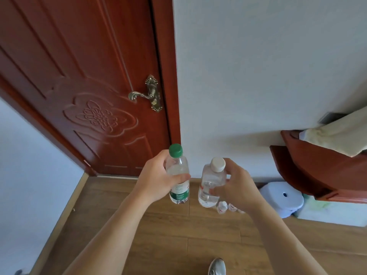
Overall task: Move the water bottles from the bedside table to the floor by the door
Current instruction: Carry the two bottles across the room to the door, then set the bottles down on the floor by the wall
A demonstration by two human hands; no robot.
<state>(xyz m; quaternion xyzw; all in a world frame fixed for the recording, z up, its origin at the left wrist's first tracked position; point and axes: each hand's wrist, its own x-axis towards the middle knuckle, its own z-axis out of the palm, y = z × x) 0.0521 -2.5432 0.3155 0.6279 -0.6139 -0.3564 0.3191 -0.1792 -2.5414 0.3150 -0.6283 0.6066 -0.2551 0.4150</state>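
My left hand (156, 179) grips a clear water bottle with a green cap and green label (178, 183) around its upper body. My right hand (236, 187) grips a second clear bottle with a white cap (208, 187). Both bottles are upright and held in the air above the wooden floor (158, 235), side by side and a little apart. Below my right hand, small clear bottles (222, 207) stand on the floor near the white wall, partly hidden by the hand. The red-brown door (89, 86) is shut, just ahead and to the left.
A brass door handle (147, 95) sticks out at mid height. A red-brown wooden piece of furniture (317, 171) with pale cloth on it juts in from the right. A pale blue plastic stool (282, 197) stands under it. My shoe (217, 265) shows at the bottom.
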